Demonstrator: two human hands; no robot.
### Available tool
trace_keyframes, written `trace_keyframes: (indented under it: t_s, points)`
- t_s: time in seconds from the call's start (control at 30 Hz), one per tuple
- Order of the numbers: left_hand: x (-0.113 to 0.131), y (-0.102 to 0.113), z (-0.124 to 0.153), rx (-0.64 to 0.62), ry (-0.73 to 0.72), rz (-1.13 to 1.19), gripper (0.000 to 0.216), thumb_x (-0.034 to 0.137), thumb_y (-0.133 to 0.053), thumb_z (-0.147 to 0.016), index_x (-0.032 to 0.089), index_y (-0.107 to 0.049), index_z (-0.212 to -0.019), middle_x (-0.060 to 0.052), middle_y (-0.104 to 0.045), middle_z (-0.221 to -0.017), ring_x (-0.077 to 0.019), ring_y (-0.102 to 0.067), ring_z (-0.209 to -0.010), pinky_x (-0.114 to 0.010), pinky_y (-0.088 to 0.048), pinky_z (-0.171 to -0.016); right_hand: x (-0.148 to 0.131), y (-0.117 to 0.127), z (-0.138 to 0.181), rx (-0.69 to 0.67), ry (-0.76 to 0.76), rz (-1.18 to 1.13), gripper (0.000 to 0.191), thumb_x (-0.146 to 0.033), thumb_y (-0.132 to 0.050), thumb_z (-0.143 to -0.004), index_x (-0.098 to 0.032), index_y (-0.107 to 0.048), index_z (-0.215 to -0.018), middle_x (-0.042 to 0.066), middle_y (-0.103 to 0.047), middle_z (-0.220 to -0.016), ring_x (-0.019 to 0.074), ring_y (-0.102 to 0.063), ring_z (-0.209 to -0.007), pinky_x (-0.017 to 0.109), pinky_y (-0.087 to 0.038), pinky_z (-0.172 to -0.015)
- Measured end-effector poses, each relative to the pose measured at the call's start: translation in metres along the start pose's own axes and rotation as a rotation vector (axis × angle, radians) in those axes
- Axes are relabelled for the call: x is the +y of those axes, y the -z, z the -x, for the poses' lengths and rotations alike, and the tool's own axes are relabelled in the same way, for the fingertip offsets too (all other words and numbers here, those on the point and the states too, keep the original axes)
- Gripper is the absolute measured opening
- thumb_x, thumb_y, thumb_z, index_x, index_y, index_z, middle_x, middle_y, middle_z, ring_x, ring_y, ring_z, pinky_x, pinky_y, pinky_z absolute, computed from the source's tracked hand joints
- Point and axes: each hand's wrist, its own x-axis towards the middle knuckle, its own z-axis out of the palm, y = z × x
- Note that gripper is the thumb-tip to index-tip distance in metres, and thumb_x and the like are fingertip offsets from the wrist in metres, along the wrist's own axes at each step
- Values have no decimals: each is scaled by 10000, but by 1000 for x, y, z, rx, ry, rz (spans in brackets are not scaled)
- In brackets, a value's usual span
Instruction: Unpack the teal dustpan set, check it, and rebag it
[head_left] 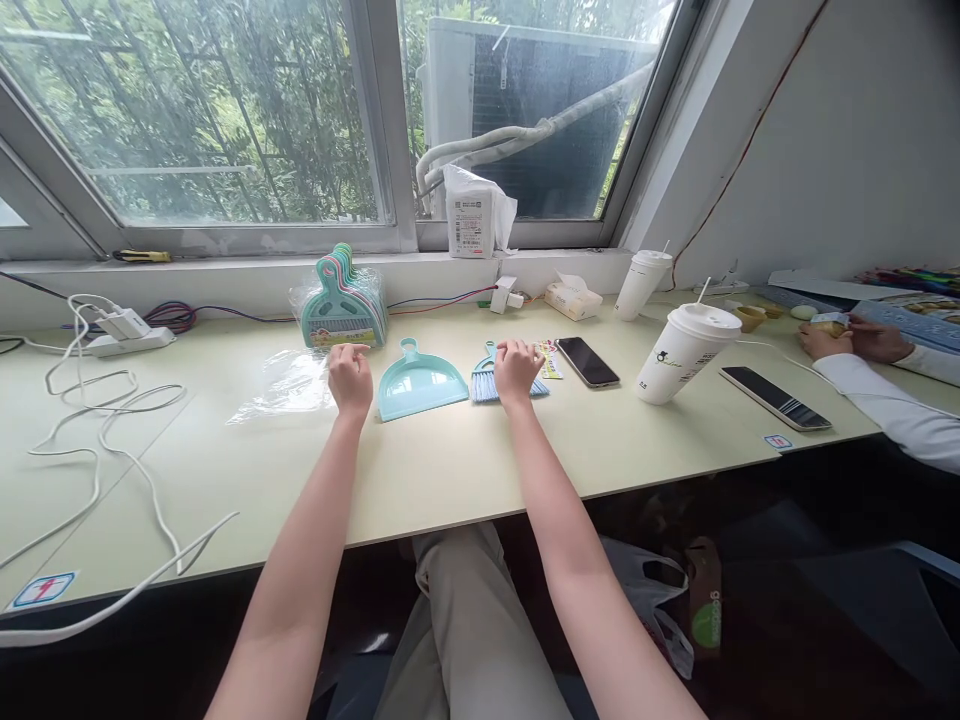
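A light teal dustpan lies on the table between my hands, its handle pointing to the window. My left hand is just left of it, loosely bent with a finger stretched out to the right and nothing visible in it. Beside that hand lies a crumpled clear plastic bag. My right hand is over a small teal brush with blue-grey bristles, hiding its middle. Its fingers are partly extended; whether they touch the brush is unclear. A printed card shows past the fingertips.
Wrapped dustpan-and-brush sets stand at the back. To the right are a phone, a large paper cup, another cup and a second phone. White cables sprawl left. Another person's hands are far right.
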Motion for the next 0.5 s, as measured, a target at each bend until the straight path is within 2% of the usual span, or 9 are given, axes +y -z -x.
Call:
trace_keyframes:
  t_s: [0.1, 0.27, 0.4, 0.5]
  points:
    - [0, 3, -2, 62, 33, 36, 294, 106, -385, -833, 200, -661, -868, -80, -594, -947, -225, -566, -891, -345, -439, -765, -6, 0, 4, 6, 36, -1, 276, -172, -368, -897, -194, -640, -940, 93, -671, -982, 240, -518, -982, 395, -253, -921]
    - [1, 2, -2, 61, -11, 83, 309, 75, -375, -809, 204, -656, -796, -67, -606, -894, -215, -565, -885, -328, -433, -748, -26, 1, 14, -48, 165, -23, 278, -188, -362, -913, -204, -632, -977, 82, -680, -973, 214, -532, -964, 369, -254, -923]
    - [5, -1, 2, 6, -83, 72, 290, 92, -370, -828, 197, -640, -843, -65, -622, -898, -214, -570, -901, -320, -431, -754, -35, -3, 21, -136, 70, 20, 289, -240, -348, -921, -202, -633, -953, 94, -680, -956, 228, -534, -938, 390, -267, -912]
    - [6, -4, 7, -68, -115, 56, 289, 106, -360, -850, 192, -612, -962, -65, -635, -911, -213, -568, -930, -321, -433, -792, -28, -7, 21, -230, -22, 117, 266, -284, -401, -898, -182, -633, -980, 150, -644, -1074, 285, -497, -1040, 449, -271, -926]
